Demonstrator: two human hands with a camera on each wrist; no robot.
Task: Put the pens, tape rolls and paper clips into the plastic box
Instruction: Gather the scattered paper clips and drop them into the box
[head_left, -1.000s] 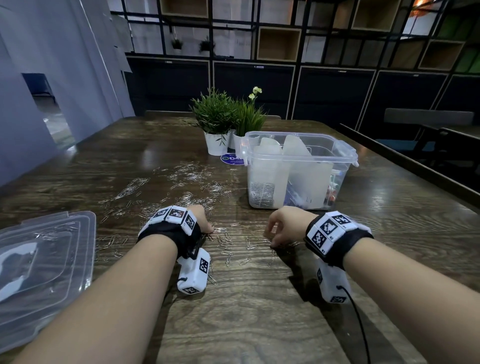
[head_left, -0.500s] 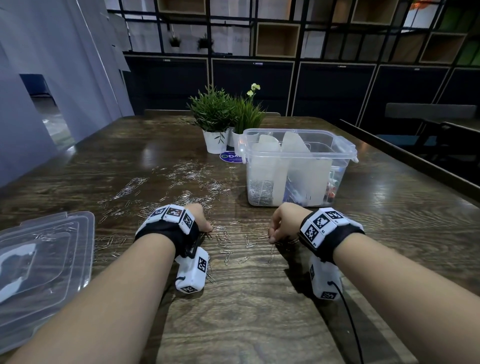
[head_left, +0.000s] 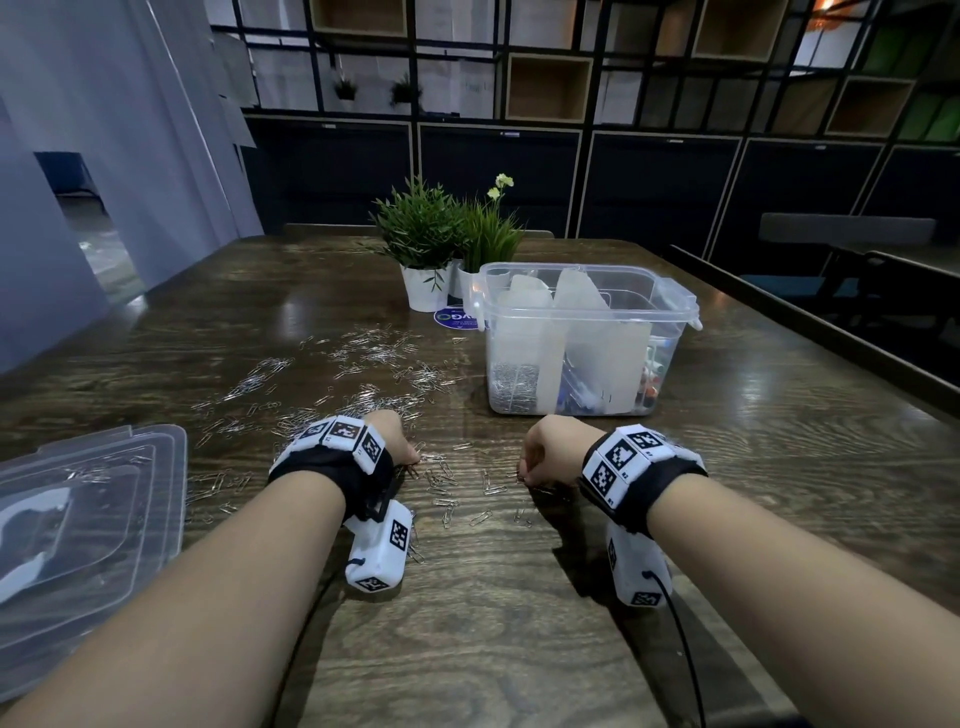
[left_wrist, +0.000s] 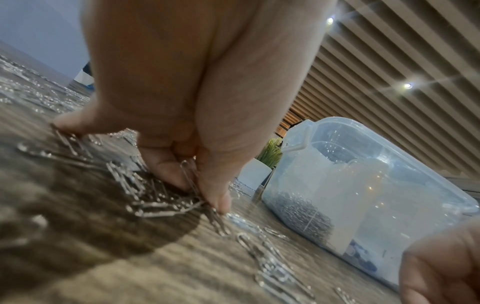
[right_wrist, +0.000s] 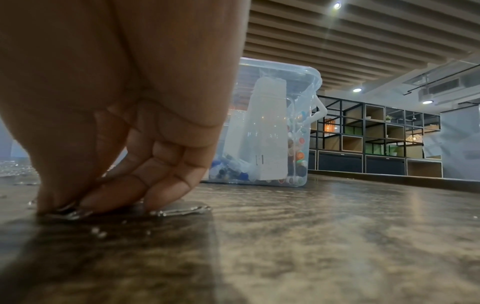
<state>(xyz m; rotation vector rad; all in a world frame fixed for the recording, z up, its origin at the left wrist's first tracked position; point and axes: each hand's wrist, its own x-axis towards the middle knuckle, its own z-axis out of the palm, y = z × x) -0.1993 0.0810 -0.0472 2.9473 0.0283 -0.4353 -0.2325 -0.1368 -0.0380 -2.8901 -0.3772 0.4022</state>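
Observation:
Several silver paper clips (head_left: 363, 374) lie scattered over the dark wooden table (head_left: 779, 441). My left hand (head_left: 413, 460) is down among them, thumb and fingers pinching a bunch of paper clips (left_wrist: 189, 179) against the wood. My right hand (head_left: 522, 475) is curled, and its fingertips (right_wrist: 85, 205) pinch paper clips (right_wrist: 179, 209) flat on the table. Behind both hands stands the clear plastic box (head_left: 670, 312) with white dividers. A heap of clips (left_wrist: 301, 214) fills its left compartment, and pens and coloured caps (right_wrist: 298, 156) lie at its right.
The box's clear lid (head_left: 78, 514) lies at the near left with a few clips on it. Two potted plants (head_left: 431, 244) stand behind the box beside a blue sticker (head_left: 454, 319). Dark shelving and a bench are to the right of the table.
My right hand has shifted slightly left along the table. The left hand has stayed in place among the clips.

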